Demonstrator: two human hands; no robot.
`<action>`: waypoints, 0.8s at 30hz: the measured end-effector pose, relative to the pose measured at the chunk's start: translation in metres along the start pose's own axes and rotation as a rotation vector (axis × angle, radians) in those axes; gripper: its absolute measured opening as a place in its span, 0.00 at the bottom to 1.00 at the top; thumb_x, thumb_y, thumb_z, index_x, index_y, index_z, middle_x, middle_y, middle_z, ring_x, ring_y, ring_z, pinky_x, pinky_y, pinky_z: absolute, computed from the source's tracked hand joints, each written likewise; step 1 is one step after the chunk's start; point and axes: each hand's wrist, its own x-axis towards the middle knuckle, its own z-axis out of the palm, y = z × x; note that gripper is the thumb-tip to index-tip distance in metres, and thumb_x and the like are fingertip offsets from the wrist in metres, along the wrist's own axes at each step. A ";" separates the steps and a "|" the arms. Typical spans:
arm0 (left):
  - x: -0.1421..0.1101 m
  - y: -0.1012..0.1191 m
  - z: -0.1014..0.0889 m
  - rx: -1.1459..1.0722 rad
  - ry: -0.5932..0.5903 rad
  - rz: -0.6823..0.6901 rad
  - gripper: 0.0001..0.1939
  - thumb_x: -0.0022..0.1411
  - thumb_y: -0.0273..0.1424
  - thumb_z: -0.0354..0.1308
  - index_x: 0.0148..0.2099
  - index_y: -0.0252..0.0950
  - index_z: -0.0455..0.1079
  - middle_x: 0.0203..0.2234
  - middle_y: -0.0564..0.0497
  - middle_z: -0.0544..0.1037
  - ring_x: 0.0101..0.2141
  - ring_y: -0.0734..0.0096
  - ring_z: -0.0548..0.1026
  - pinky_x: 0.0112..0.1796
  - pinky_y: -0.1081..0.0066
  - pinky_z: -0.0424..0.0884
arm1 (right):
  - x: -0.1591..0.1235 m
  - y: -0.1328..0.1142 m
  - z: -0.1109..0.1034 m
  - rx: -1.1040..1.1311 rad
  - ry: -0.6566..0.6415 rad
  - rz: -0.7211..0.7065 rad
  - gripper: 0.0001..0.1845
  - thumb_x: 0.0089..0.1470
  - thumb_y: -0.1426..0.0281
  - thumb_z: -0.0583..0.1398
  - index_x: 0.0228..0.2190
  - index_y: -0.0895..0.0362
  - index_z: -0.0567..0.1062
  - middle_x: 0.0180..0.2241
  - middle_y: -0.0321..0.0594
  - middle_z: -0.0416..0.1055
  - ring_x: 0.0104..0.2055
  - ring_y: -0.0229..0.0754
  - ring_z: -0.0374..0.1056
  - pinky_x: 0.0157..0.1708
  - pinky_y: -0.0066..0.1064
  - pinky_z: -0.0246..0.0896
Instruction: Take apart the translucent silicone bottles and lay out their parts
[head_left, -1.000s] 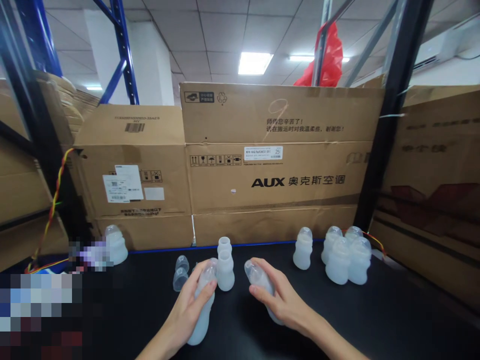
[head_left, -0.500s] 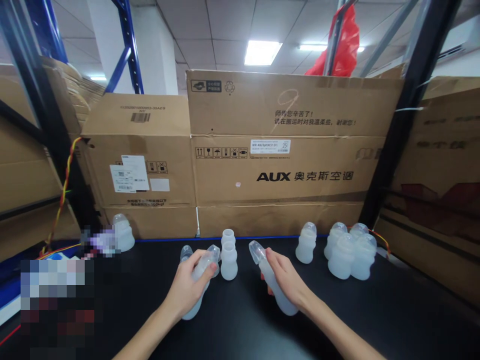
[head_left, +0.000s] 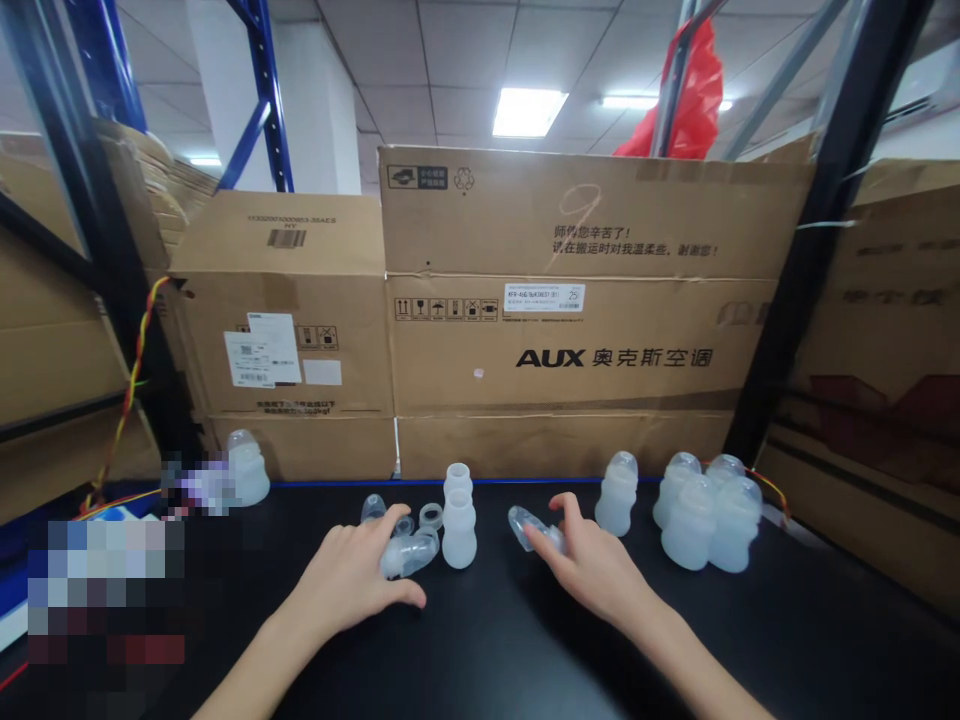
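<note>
Translucent, the left bottle (head_left: 411,551) lies partly under the left hand (head_left: 352,570), the right bottle (head_left: 531,528) partly under the right hand (head_left: 600,570); fingers are spread loose. A careless nudge might topple the upright bottle (head_left: 460,535).

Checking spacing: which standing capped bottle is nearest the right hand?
The lone bottle between the right hand and the cluster of four, which stands farther off.
</note>
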 end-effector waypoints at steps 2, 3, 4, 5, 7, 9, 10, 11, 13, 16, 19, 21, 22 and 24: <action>-0.001 -0.003 -0.005 0.074 -0.038 0.018 0.48 0.46 0.56 0.73 0.64 0.41 0.65 0.52 0.41 0.82 0.51 0.37 0.80 0.46 0.54 0.72 | -0.001 0.001 -0.004 -0.234 -0.014 -0.035 0.30 0.68 0.42 0.50 0.47 0.57 0.67 0.34 0.47 0.77 0.38 0.59 0.76 0.36 0.40 0.59; -0.002 -0.004 -0.008 0.104 -0.052 0.023 0.47 0.46 0.56 0.73 0.63 0.39 0.67 0.51 0.40 0.82 0.51 0.37 0.79 0.46 0.54 0.72 | -0.002 0.002 -0.005 -0.322 -0.031 -0.050 0.30 0.68 0.42 0.49 0.45 0.57 0.69 0.35 0.49 0.77 0.38 0.60 0.76 0.35 0.40 0.58; -0.004 -0.005 -0.011 0.130 -0.060 0.022 0.46 0.45 0.56 0.73 0.60 0.37 0.69 0.49 0.39 0.83 0.50 0.36 0.80 0.46 0.54 0.72 | -0.003 0.003 -0.007 -0.388 -0.046 -0.063 0.31 0.69 0.43 0.48 0.42 0.57 0.71 0.35 0.50 0.78 0.39 0.61 0.77 0.34 0.39 0.58; -0.005 -0.006 -0.015 0.153 -0.065 0.013 0.44 0.45 0.57 0.73 0.58 0.34 0.71 0.46 0.37 0.84 0.48 0.34 0.80 0.45 0.52 0.73 | -0.004 0.004 -0.009 -0.430 -0.060 -0.070 0.31 0.69 0.43 0.49 0.39 0.57 0.74 0.36 0.50 0.78 0.40 0.61 0.77 0.33 0.39 0.57; -0.010 -0.005 -0.022 0.201 -0.079 -0.027 0.42 0.45 0.57 0.73 0.53 0.31 0.75 0.40 0.34 0.84 0.44 0.28 0.81 0.43 0.48 0.73 | -0.006 0.008 -0.014 -0.460 -0.083 -0.064 0.33 0.68 0.42 0.51 0.35 0.58 0.77 0.35 0.53 0.79 0.40 0.64 0.78 0.33 0.39 0.57; -0.014 -0.003 -0.028 0.244 -0.112 -0.077 0.42 0.45 0.57 0.73 0.51 0.29 0.76 0.38 0.32 0.84 0.42 0.26 0.81 0.43 0.46 0.73 | -0.010 0.013 -0.018 -0.471 -0.108 -0.041 0.34 0.66 0.42 0.53 0.34 0.59 0.79 0.35 0.56 0.79 0.40 0.67 0.78 0.33 0.41 0.59; -0.016 -0.002 -0.031 0.257 -0.136 -0.108 0.41 0.45 0.56 0.73 0.51 0.29 0.76 0.39 0.31 0.84 0.43 0.25 0.81 0.44 0.45 0.73 | -0.012 0.015 -0.020 -0.473 -0.119 -0.027 0.34 0.66 0.42 0.54 0.35 0.60 0.80 0.35 0.57 0.79 0.40 0.69 0.77 0.34 0.43 0.60; -0.018 -0.002 -0.033 0.264 -0.162 -0.141 0.39 0.45 0.55 0.73 0.51 0.29 0.77 0.40 0.30 0.84 0.44 0.25 0.80 0.44 0.45 0.73 | -0.013 0.017 -0.022 -0.468 -0.130 -0.015 0.33 0.66 0.43 0.55 0.35 0.60 0.80 0.36 0.58 0.79 0.41 0.70 0.77 0.35 0.44 0.61; -0.021 -0.003 -0.035 0.259 -0.205 -0.203 0.35 0.46 0.51 0.73 0.48 0.28 0.78 0.42 0.29 0.83 0.46 0.25 0.80 0.46 0.46 0.73 | -0.015 0.019 -0.025 -0.440 -0.144 0.002 0.30 0.66 0.45 0.56 0.35 0.59 0.79 0.37 0.56 0.79 0.41 0.69 0.77 0.36 0.45 0.62; -0.025 -0.011 -0.037 0.250 -0.247 -0.276 0.30 0.45 0.49 0.72 0.43 0.30 0.79 0.41 0.29 0.83 0.45 0.26 0.81 0.45 0.47 0.73 | -0.013 0.015 -0.028 -0.328 -0.082 0.045 0.26 0.65 0.47 0.56 0.32 0.56 0.77 0.33 0.51 0.78 0.39 0.65 0.77 0.35 0.43 0.61; -0.029 -0.026 -0.040 0.140 -0.255 -0.316 0.25 0.47 0.49 0.69 0.39 0.34 0.78 0.39 0.34 0.84 0.43 0.32 0.81 0.43 0.50 0.72 | -0.007 0.007 -0.029 -0.175 0.043 0.094 0.26 0.69 0.48 0.49 0.40 0.53 0.76 0.36 0.47 0.78 0.40 0.58 0.75 0.38 0.42 0.61; -0.031 -0.034 -0.044 -0.056 -0.266 -0.272 0.22 0.49 0.49 0.68 0.37 0.37 0.78 0.37 0.41 0.84 0.42 0.40 0.81 0.43 0.54 0.71 | -0.004 0.000 -0.028 0.050 0.097 0.045 0.27 0.69 0.46 0.46 0.45 0.52 0.74 0.38 0.42 0.76 0.42 0.51 0.73 0.41 0.39 0.61; -0.032 -0.037 -0.046 -0.197 -0.272 -0.230 0.21 0.50 0.49 0.68 0.38 0.38 0.78 0.37 0.45 0.84 0.42 0.45 0.80 0.43 0.57 0.72 | -0.003 -0.002 -0.027 0.220 0.109 0.006 0.28 0.69 0.45 0.47 0.44 0.52 0.74 0.38 0.40 0.75 0.41 0.48 0.71 0.42 0.37 0.61; -0.033 -0.037 -0.048 -0.538 -0.295 -0.135 0.23 0.51 0.51 0.68 0.41 0.38 0.79 0.35 0.48 0.83 0.39 0.53 0.80 0.41 0.62 0.73 | -0.004 -0.007 -0.023 0.595 0.087 -0.060 0.27 0.67 0.44 0.51 0.40 0.54 0.73 0.34 0.38 0.72 0.38 0.45 0.68 0.41 0.35 0.60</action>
